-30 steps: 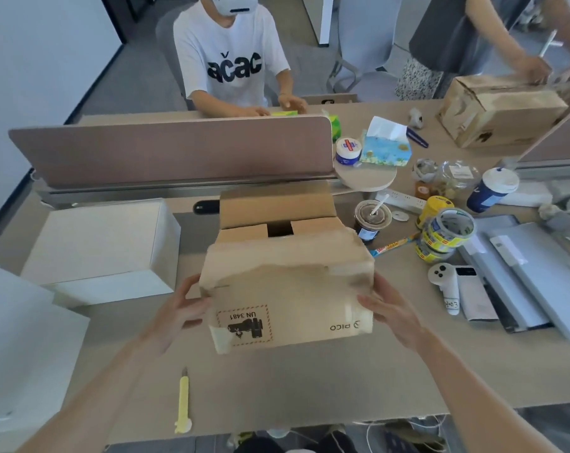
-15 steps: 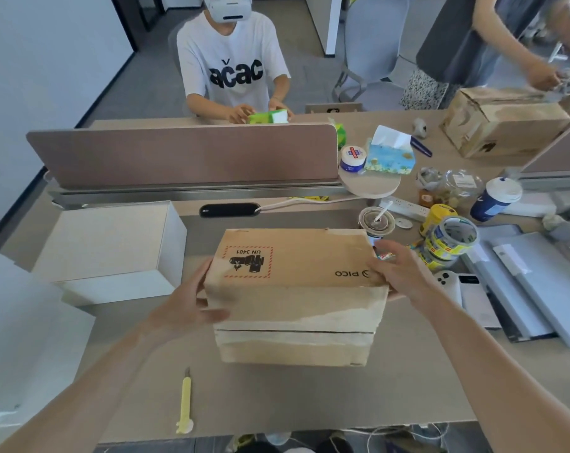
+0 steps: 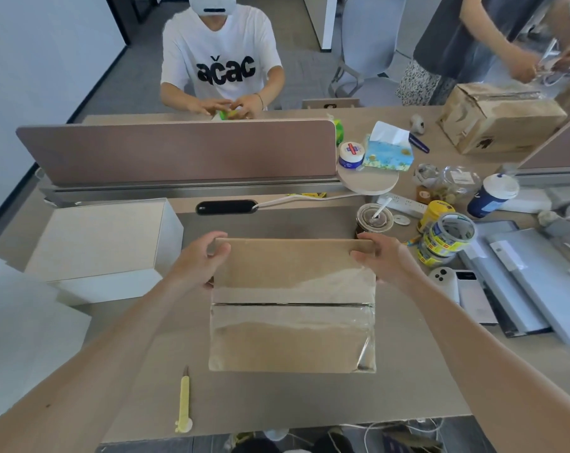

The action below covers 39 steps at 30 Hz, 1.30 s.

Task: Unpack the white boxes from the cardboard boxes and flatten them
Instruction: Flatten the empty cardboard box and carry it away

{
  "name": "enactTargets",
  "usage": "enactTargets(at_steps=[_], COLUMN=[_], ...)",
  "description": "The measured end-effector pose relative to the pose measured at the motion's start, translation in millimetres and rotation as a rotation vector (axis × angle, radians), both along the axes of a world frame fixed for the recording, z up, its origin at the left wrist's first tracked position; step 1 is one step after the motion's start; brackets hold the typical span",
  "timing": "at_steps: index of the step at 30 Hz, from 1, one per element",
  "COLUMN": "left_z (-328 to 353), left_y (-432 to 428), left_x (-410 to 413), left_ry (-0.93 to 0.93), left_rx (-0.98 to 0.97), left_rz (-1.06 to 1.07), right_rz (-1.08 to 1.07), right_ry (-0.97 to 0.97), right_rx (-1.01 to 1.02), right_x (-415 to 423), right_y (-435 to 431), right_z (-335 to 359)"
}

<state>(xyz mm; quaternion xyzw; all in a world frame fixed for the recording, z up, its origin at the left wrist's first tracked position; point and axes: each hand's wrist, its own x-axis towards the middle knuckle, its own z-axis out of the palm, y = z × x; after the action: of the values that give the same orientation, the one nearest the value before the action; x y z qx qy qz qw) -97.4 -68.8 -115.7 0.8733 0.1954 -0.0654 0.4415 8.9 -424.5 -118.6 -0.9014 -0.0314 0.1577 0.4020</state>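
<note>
A brown cardboard box (image 3: 291, 338) stands on the desk right in front of me, its taped bottom face turned up with a seam running across the middle. My left hand (image 3: 202, 259) grips its far left corner, fingers curled over the top edge. At the far right corner my right hand (image 3: 386, 258) grips the box the same way. A white box (image 3: 97, 238) sits on the desk to the left. Another white box (image 3: 19, 325) fills the near left corner of the view.
A yellow utility knife (image 3: 185, 400) lies near the desk's front edge. Right of the box stand a lidded cup (image 3: 374, 220), tape rolls (image 3: 448, 235), a white controller (image 3: 444, 282), a phone and grey laptops (image 3: 538, 282). A brown divider (image 3: 175, 152) runs behind; two people work beyond it.
The cardboard box has been rolled over away from me, so its open flaps went underneath and the taped bottom now faces up. Both hands shifted to its far corners.
</note>
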Motion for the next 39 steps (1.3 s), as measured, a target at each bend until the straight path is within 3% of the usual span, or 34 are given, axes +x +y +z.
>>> enactTargets(at_steps=[8, 13, 18, 23, 27, 35, 39], left_z=[-6.0, -10.6, -24.7, -36.6, -34.9, -35.7, -44.5], left_y=[5.7, 2.6, -2.3, -13.3, -12.8, -12.5, -11.4], left_x=[16.0, 24.6, 27.6, 28.4, 31.2, 20.8, 7.4], left_ry=[0.067, 0.018, 0.116, 0.177, 0.210, 0.281, 0.348], left_rx=[0.162, 0.185, 0.060, 0.084, 0.134, 0.010, -0.012], left_rz=[-0.013, 0.020, 0.062, 0.073, 0.045, 0.081, 0.078], right_rz=[-0.006, -0.020, -0.065, -0.119, -0.117, 0.012, 0.044], right_ry=[0.097, 0.024, 0.124, 0.225, 0.225, 0.195, 0.280], right_rx=[-0.065, -0.219, -0.045, 0.010, -0.094, -0.269, -0.318], right_x=[21.8, 28.2, 16.2, 3.8, 10.4, 17.2, 5.2], right_y=[2.9, 12.0, 19.3, 27.1, 29.0, 28.7, 24.2], right_z=[-5.2, -7.7, -27.4, -43.8, -43.4, -43.4, -48.7])
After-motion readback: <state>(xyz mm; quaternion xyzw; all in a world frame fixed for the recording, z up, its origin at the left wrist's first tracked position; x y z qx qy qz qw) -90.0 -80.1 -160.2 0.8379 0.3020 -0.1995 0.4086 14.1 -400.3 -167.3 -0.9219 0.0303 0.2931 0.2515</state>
